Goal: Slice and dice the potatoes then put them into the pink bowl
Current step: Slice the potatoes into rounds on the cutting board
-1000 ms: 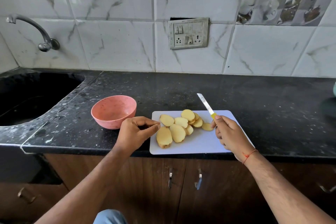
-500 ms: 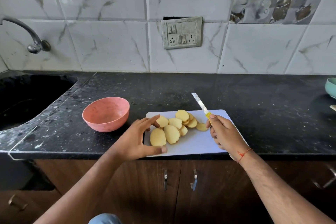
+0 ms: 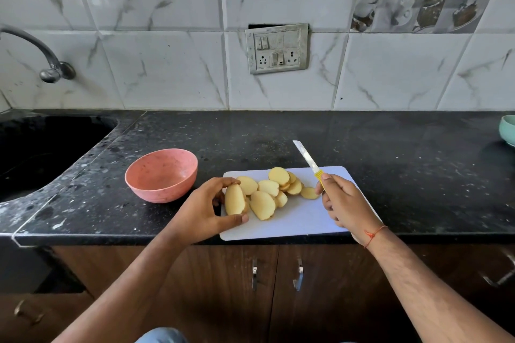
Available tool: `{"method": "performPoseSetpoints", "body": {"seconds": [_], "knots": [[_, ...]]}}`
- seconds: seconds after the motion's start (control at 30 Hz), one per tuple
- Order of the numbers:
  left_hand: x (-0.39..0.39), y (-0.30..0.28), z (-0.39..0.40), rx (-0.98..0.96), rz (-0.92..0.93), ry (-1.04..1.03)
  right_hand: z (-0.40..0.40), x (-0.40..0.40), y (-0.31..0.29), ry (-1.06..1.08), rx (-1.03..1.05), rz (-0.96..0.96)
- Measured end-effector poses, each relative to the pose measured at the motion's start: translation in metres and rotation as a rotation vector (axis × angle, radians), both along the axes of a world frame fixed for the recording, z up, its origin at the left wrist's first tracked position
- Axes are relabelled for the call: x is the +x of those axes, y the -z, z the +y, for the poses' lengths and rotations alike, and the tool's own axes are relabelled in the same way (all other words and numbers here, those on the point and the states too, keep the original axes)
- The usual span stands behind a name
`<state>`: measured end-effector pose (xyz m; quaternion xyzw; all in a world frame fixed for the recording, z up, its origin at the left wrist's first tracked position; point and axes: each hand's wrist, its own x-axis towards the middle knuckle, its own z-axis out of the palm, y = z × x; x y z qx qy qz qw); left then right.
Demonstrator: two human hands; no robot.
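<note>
Several potato slices (image 3: pixel 269 192) lie overlapping on a white cutting board (image 3: pixel 295 220) at the counter's front edge. My left hand (image 3: pixel 204 210) pinches the leftmost, largest slice (image 3: pixel 234 199) between thumb and fingertips and holds it tilted up on its edge. In my right hand (image 3: pixel 344 203), over the board's right side, is a knife (image 3: pixel 308 160) with a yellow handle; its blade points up and away, clear of the slices. The pink bowl (image 3: pixel 161 174) stands just left of the board and holds nothing.
The black stone counter (image 3: pixel 390 153) runs along a tiled wall with a switch plate (image 3: pixel 277 49). A dark sink (image 3: pixel 41 147) and a tap (image 3: pixel 48 64) are at the left. A pale green bowl (image 3: pixel 508 129) shows at the right edge. Cupboard doors are below.
My left hand reached from the board's left edge to the largest slice, closed on it and tipped it up on edge. The right hand keeps the knife raised in about the same place.
</note>
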<state>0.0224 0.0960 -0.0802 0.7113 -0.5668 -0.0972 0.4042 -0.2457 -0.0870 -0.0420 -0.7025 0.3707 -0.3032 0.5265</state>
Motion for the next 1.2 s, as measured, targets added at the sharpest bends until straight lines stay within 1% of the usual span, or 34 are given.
{"method": "performPoseSetpoints", "body": {"seconds": [0.23,0.33,0.73,0.9,1.07,1.2], "knots": [[-0.003,-0.003,0.002,-0.04,0.039,0.042,0.001,-0.001,-0.001,-0.005,-0.003,0.005],[-0.008,-0.001,0.001,-0.024,0.016,0.034,0.001,-0.001,-0.001,0.0,-0.005,0.004],[-0.001,-0.002,0.006,0.04,0.028,-0.073,0.0,-0.001,-0.002,-0.004,0.001,-0.012],[-0.005,-0.003,0.008,0.037,0.079,-0.14,-0.002,0.0,0.001,-0.002,-0.007,-0.017],[-0.01,-0.005,0.009,0.022,0.046,-0.145,-0.003,0.003,0.007,0.018,-0.129,0.019],[-0.013,-0.006,0.011,-0.001,0.038,-0.146,0.006,0.005,0.003,0.049,-0.297,0.175]]}}
